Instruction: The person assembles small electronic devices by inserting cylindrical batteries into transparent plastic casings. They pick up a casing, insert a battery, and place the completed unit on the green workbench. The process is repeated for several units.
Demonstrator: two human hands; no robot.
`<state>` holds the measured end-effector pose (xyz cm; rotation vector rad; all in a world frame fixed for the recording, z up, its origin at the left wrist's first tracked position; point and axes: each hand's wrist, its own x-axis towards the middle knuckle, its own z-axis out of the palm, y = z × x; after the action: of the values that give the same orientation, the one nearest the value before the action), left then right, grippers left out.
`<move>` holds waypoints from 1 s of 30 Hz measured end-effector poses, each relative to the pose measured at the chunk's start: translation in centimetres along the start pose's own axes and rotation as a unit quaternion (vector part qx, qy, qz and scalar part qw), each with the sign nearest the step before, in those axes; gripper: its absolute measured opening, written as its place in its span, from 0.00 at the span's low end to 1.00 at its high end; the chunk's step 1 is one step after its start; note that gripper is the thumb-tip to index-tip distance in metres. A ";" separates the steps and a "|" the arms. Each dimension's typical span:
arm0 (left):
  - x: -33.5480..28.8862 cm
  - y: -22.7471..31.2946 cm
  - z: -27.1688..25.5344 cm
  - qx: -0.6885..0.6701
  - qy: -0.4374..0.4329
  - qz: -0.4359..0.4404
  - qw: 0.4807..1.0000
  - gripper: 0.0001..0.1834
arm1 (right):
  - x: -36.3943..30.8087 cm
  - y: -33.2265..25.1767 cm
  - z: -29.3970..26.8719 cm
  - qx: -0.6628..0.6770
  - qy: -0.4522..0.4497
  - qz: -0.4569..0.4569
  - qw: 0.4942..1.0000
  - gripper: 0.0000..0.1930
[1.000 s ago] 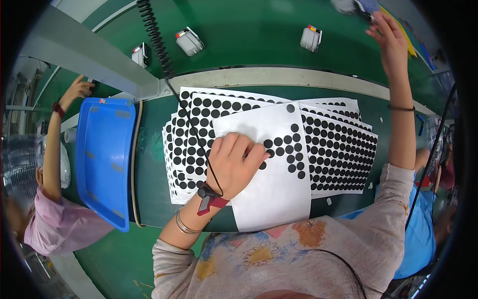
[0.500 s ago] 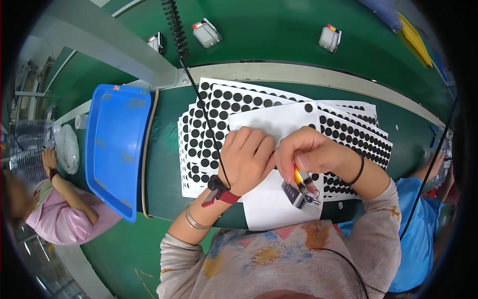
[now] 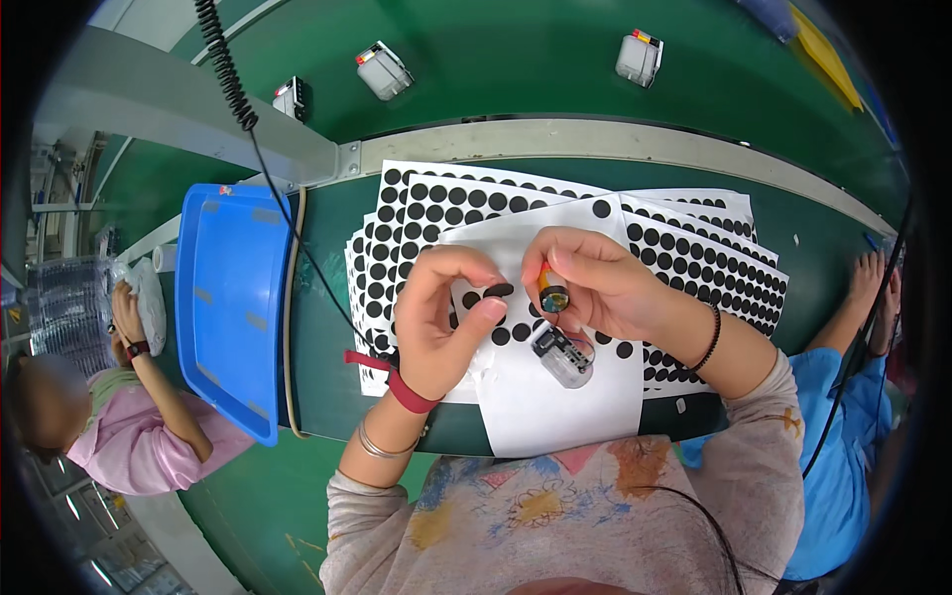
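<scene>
My left hand [image 3: 428, 322] pinches a black round sticker [image 3: 499, 291] between thumb and forefinger. Just across from it, my right hand [image 3: 613, 288] grips a small orange-and-yellow cylinder [image 3: 551, 290], its dark, shiny end tilted toward me. Thin wires run from the cylinder to a clear-grey plastic case [image 3: 565, 362] with a black part on it, which sits below the right fingers. Sticker and cylinder are apart. Beneath both hands lies a mostly white sheet [image 3: 560, 412] with some black dots left on it, on top of several fanned sheets of black dots [image 3: 456, 203].
A blue tray [image 3: 233, 307] stands at the left. Beyond the pale rail [image 3: 555, 141], grey cases [image 3: 384, 71] rest on a green surface. A black cord [image 3: 288, 213] hangs to my left wrist strap [image 3: 409, 395]. People work at left [image 3: 149, 426] and right [image 3: 833, 436].
My hands have moved apart, and the left now shows a black sticker in its pinch. The cylinder has been turned so its dark end shows, with the case hanging lower left of before.
</scene>
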<state>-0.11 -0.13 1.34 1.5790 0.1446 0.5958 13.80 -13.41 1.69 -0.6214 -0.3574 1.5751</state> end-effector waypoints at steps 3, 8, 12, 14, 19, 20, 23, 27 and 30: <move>-0.1 0.5 0.2 0.024 0.015 0.073 0.997 0.17 | 0.1 0.3 0.2 -0.012 0.019 -0.014 1.000 0.14; -0.5 1.8 0.1 0.221 0.023 0.131 0.966 0.16 | 0.3 0.3 0.6 -0.047 0.032 -0.017 0.998 0.13; -0.6 3.3 -0.2 0.352 0.006 0.152 0.923 0.18 | 0.5 0.6 0.9 -0.078 0.060 -0.018 0.995 0.14; -0.4 4.2 0.0 0.406 0.001 0.148 0.902 0.15 | 0.5 0.6 1.0 -0.087 0.069 -0.019 0.994 0.14; 0.5 4.6 0.3 0.469 -0.002 0.233 0.852 0.16 | 0.6 0.5 1.4 -0.092 0.080 -0.026 0.992 0.14; 0.7 4.6 0.3 0.477 -0.008 0.261 0.839 0.17 | 0.5 0.6 1.3 -0.079 0.075 -0.023 0.994 0.14; 0.1 4.2 0.1 0.455 0.021 0.186 0.871 0.17 | 0.5 0.6 1.0 -0.052 0.068 -0.022 0.996 0.14; 0.0 4.2 0.9 0.371 0.067 0.125 0.918 0.16 | 0.5 0.8 1.0 -0.048 0.078 -0.049 0.995 0.14; 0.1 4.7 1.5 0.360 0.080 0.100 0.924 0.14 | 0.5 1.2 0.7 -0.038 0.064 -0.070 0.995 0.13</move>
<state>-0.55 -1.92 5.86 2.2736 0.3589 0.8956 12.43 -12.98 1.49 -0.7364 -0.3572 1.3860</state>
